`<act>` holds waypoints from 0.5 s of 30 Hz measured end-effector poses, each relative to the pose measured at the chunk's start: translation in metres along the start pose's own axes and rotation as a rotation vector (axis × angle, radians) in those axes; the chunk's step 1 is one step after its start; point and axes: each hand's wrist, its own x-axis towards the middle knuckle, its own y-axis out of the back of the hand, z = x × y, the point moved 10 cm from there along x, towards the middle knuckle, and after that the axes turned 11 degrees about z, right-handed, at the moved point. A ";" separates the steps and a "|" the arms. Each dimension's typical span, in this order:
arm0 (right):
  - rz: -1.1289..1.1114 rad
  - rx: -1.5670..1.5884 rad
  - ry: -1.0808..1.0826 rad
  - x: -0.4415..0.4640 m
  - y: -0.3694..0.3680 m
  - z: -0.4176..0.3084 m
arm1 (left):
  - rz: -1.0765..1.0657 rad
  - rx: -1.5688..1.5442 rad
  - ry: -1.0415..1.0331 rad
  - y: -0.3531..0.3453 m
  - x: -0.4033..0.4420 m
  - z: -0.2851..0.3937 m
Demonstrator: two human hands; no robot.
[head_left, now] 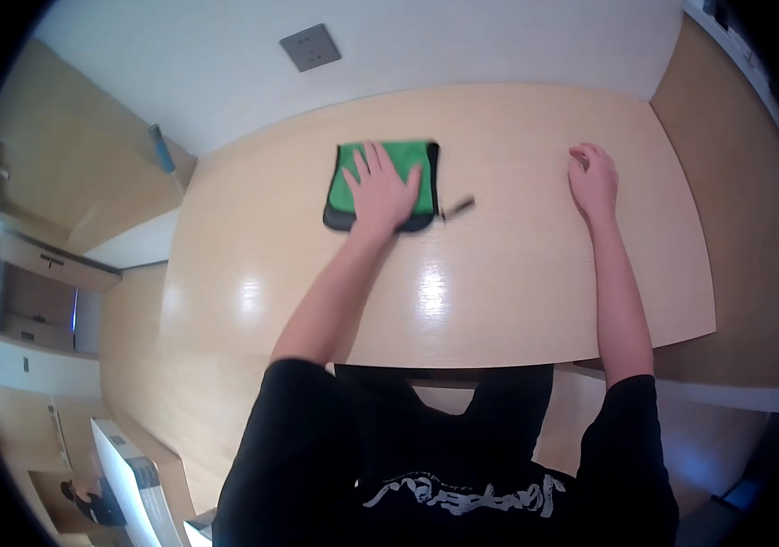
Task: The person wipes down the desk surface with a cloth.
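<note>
My left hand (380,190) lies flat with its fingers spread on a green pouch (412,153) with black edging. A short dark strap or zip pull (460,208) sticks out from the pouch's right side and looks blurred. The pouch rests flat on the pale wooden desk (499,273), and my palm hides part of its middle. Off to the right, apart from the pouch, my right hand (595,178) rests on the desk with its fingers curled in loosely. Nothing shows in that hand.
Behind the desk is a white wall with a grey socket plate (310,47). A wooden panel (727,201) borders the right side. A blue-handled object (162,149) is at the back left corner. Another person (96,503) is far off at lower left.
</note>
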 end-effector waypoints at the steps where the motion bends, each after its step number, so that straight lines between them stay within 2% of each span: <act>1: 0.000 0.013 0.011 0.000 -0.001 0.001 | -0.013 0.033 -0.078 0.016 -0.031 0.001; 3: -0.010 0.105 -0.038 0.001 -0.003 0.010 | -0.025 0.006 -0.201 0.051 -0.095 -0.001; 5: -0.016 0.141 -0.040 0.000 -0.003 0.010 | -0.068 -0.032 -0.239 0.089 -0.150 -0.006; 8: -0.025 0.168 -0.046 0.002 -0.006 0.014 | -0.140 -0.082 -0.170 0.128 -0.206 -0.019; 10: -0.027 0.165 -0.047 0.001 -0.005 0.013 | -0.079 -0.142 -0.024 0.145 -0.224 -0.037; 13: -0.029 0.128 -0.024 0.002 -0.005 0.014 | -0.054 -0.136 0.097 0.145 -0.237 -0.052; 15: -0.049 0.131 -0.016 0.002 -0.008 0.016 | -0.065 -0.084 0.070 0.140 -0.230 -0.046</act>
